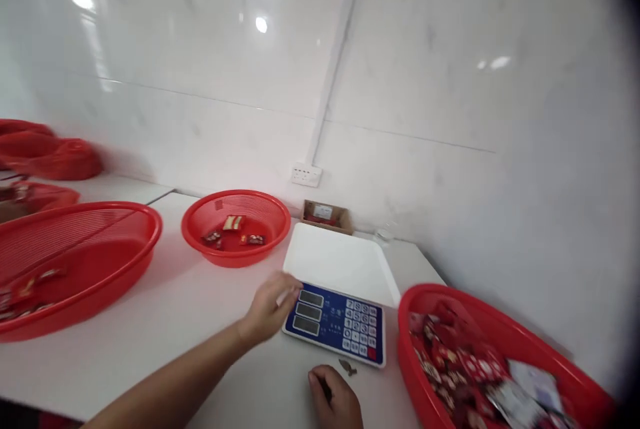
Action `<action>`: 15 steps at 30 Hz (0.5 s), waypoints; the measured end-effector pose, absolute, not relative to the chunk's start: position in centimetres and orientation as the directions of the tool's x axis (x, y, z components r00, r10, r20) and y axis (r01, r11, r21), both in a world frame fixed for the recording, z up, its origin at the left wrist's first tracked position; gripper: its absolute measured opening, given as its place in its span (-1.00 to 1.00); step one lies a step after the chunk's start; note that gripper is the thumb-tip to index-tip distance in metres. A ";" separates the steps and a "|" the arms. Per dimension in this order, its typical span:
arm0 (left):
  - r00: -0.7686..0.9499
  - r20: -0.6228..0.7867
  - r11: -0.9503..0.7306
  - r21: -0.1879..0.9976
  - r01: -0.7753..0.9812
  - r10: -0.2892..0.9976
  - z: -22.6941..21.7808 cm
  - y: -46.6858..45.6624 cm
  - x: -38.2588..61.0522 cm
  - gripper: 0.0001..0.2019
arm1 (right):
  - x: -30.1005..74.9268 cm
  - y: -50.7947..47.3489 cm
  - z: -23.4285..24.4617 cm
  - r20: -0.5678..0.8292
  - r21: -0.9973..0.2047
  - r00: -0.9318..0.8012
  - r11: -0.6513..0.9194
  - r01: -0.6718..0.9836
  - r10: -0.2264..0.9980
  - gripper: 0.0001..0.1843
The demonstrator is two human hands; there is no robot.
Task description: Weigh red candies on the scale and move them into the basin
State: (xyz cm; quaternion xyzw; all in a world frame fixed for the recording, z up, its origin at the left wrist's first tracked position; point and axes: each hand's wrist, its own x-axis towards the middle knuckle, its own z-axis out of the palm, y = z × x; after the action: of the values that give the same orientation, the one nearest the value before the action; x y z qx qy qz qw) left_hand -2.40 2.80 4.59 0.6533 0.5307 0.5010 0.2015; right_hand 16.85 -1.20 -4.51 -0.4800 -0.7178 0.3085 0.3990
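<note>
My left hand (273,308) is at the left edge of a white weighing scale (340,256), its fingers bent and drawn close to the thumb beside the blue display panel. Whether its fingertips pinch anything is too blurred to tell. Low in the view, my right hand (336,397) is loosely curled over the white table, just in front of the scale; the inside of its grip is hidden. A small brownish wrapped piece (347,367) lies on the table between that hand and the keypad. The scale's displays look dark and its white pan bears nothing.
On the right, a red basket (407,342) holds many wrapped sweets. A round red basket (235,259) with several packets stands behind left, and a larger red basket (150,232) is at far left. Behind the scale are a cardboard box (345,219) and a wall socket (307,175).
</note>
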 end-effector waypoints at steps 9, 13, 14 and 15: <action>0.562 -0.170 0.296 0.945 -0.141 0.809 -0.8 0.9 2.7 -0.65 | 25.6 -1.2 7.6 0.089 -0.825 -0.234 0.203 0.528 0.968 -0.79; 0.634 -0.149 0.313 0.937 -0.155 0.759 -0.6 1.4 1.5 -0.66 | 31.3 1.6 10.4 0.022 -0.816 0.027 0.002 0.577 0.999 -0.77; 0.644 -0.143 0.316 0.935 -0.161 0.751 -0.6 1.5 1.3 -0.66 | 32.2 2.2 10.5 -0.066 -0.823 0.050 -0.082 0.561 0.997 -0.78; 0.650 -0.141 0.323 0.931 -0.169 0.747 -0.6 1.6 1.2 -0.66 | 32.9 2.6 10.3 -0.168 -0.819 0.061 -0.174 0.546 0.984 -0.78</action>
State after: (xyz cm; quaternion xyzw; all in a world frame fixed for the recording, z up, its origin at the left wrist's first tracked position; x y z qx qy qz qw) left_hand 1.16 1.55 -0.63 0.4975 0.2903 0.3013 0.7599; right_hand 32.85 2.63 10.29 -0.6678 -0.5727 0.3759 0.2912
